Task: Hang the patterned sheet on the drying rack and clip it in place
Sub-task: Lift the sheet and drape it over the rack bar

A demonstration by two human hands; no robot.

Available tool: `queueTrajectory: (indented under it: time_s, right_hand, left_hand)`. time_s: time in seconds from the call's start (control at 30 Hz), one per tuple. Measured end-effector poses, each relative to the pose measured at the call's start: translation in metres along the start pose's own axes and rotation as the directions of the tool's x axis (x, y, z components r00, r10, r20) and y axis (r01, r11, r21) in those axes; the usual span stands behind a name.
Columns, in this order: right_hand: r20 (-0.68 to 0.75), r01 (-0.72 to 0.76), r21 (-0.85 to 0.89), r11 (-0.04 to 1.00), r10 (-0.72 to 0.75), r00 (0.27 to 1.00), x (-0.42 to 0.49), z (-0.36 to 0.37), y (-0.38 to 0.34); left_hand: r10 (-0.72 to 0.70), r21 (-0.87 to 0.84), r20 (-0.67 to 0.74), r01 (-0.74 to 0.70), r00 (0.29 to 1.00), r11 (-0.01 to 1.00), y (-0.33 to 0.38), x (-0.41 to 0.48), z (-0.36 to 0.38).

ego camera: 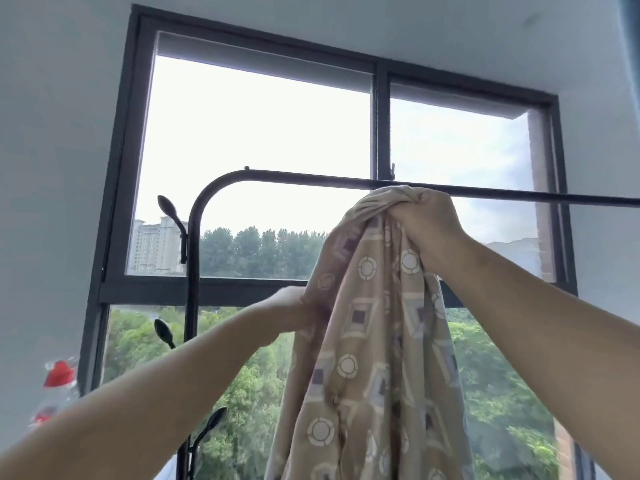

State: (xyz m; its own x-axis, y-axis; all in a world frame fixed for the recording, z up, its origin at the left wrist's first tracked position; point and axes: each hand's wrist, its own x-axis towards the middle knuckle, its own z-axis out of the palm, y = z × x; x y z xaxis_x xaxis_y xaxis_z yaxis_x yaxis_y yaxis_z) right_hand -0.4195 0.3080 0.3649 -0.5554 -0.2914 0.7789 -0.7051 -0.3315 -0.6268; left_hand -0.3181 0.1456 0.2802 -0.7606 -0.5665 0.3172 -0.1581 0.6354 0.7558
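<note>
Beige cotton-like fabric printed with pale rings and dark-centred squares makes up the patterned sheet (374, 341), which hangs in a long bunched column in front of the window (263, 140). Its top end is gathered into a wad at the level of the top bar (311, 177) of the drying rack; whether the wad touches the bar or sits just in front of it cannot be told from this view.

Right hand (427, 223): fingers curled tight round the gathered top of the sheet, holding it up against the bar line. Left hand (294, 308): lower down, at the left edge of the hanging fabric. It appears to grip that edge, but the fingers are hidden behind the cloth, so the hold cannot be confirmed.

Step in hand, as judged: lifting the sheet to the bar. The sheet is not yet draped over it and no clip is visible.

Next move calls for:
- carrying the gathered end up and over the bar so that cloth falls on both sides;
- using the lower hand to draw the edge sideways along the bar and spread the bunch;
- fetching clips, none of which shows here.

The rack's curved black upright (194, 258) stands at left, with leaf-shaped hooks (169, 207) on it. A blurred red object (59, 374) sits at the far left edge.
</note>
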Motion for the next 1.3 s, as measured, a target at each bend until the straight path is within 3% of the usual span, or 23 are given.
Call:
queueTrajectory:
  time_s: [0.03, 0.07, 0.13, 0.2, 0.27, 0.33, 0.4, 0.5, 0.53, 0.63, 0.7, 0.73, 0.8, 0.87, 0.97, 1.1, 1.17, 1.3]
  right_hand:
    - [-0.025, 0.006, 0.003, 1.0, -0.006, 1.0, 0.001, -0.004, 0.0]
    - [-0.044, 0.01, -0.015, 1.0, -0.011, 0.999, 0.002, -0.008, 0.001]
    - [-0.079, -0.005, -0.131, 0.991, -0.006, 0.997, 0.004, -0.02, 0.007]
    - [-0.084, -0.056, -0.275, 0.96, 0.034, 0.996, 0.002, -0.029, 0.016]
    - [-0.049, -0.066, -0.365, 0.929, 0.051, 0.997, -0.001, -0.029, 0.022]
    - [0.031, -0.064, -0.246, 0.967, 0.074, 0.997, -0.007, -0.024, 0.021]
    - [0.259, -0.159, -0.064, 0.985, 0.17, 0.951, -0.015, -0.016, 0.009]
    - [0.527, -0.217, -0.167, 0.962, 0.273, 0.805, -0.024, 0.003, -0.009]
    - [0.522, -0.196, -0.194, 0.961, 0.271, 0.809, -0.024, 0.009, -0.01]
    - [0.343, -0.151, -0.117, 0.982, 0.183, 0.921, -0.023, 0.017, -0.003]
    - [0.234, -0.15, -0.013, 0.989, 0.149, 0.961, -0.023, 0.017, 0.006]
    - [0.183, -0.151, 0.021, 0.988, 0.144, 0.973, -0.024, 0.017, 0.008]
    - [0.102, -0.174, 0.072, 0.982, 0.166, 0.981, -0.023, 0.018, 0.01]
    - [0.034, -0.197, 0.119, 0.973, 0.194, 0.98, -0.02, 0.019, 0.009]
    - [-0.075, -0.145, 0.15, 0.978, 0.158, 0.985, -0.008, 0.008, 0.002]
    - [-0.109, -0.117, 0.154, 0.981, 0.135, 0.985, -0.001, 0.004, 0.004]
    - [-0.121, -0.128, 0.144, 0.981, 0.146, 0.982, -0.003, 0.005, 0.009]
    - [-0.143, -0.138, 0.153, 0.979, 0.16, 0.977, -0.005, 0.001, 0.019]
  left_hand:
    - [-0.05, -0.096, 0.106, 0.06, 0.993, 0.994, -0.009, -0.006, 0.004]
    - [-0.052, -0.171, 0.117, 0.072, 0.992, 0.983, -0.016, -0.009, 0.004]
    - [-0.015, -0.288, -0.125, -0.022, 0.992, 0.957, -0.016, 0.001, -0.01]
    - [-0.039, -0.355, -0.373, -0.104, 0.927, 0.929, 0.004, 0.023, -0.038]
    - [-0.001, -0.446, -0.381, -0.183, 0.925, 0.876, 0.042, 0.032, -0.064]
    - [0.083, -0.509, -0.373, -0.279, 0.924, 0.815, 0.076, 0.035, -0.076]
    - [0.162, -0.454, -0.412, -0.356, 0.897, 0.817, 0.1, 0.028, -0.072]
    - [0.25, -0.347, -0.42, -0.409, 0.873, 0.844, 0.111, 0.016, -0.052]
    - [0.293, -0.302, -0.409, -0.431, 0.864, 0.85, 0.113, 0.014, -0.046]
    - [0.383, -0.22, -0.39, -0.489, 0.837, 0.844, 0.107, 0.007, -0.035]
    - [0.381, -0.225, -0.32, -0.46, 0.867, 0.859, 0.091, -0.001, -0.034]
    - [0.387, -0.217, -0.21, -0.429, 0.898, 0.877, 0.077, -0.004, -0.033]
    - [0.388, -0.212, 0.146, -0.354, 0.91, 0.911, 0.047, -0.009, -0.03]
    - [0.272, -0.168, 0.412, -0.221, 0.87, 0.961, 0.015, -0.015, -0.021]
    - [0.043, -0.044, 0.417, -0.027, 0.908, 0.999, -0.015, -0.009, -0.01]
    - [-0.013, -0.033, 0.287, 0.024, 0.958, 0.999, -0.026, -0.001, -0.003]
    - [0.008, -0.059, 0.346, 0.013, 0.938, 0.998, -0.024, -0.003, 0.001]
    - [0.085, -0.23, 0.554, 0.055, 0.828, 0.972, -0.028, -0.01, 0.007]
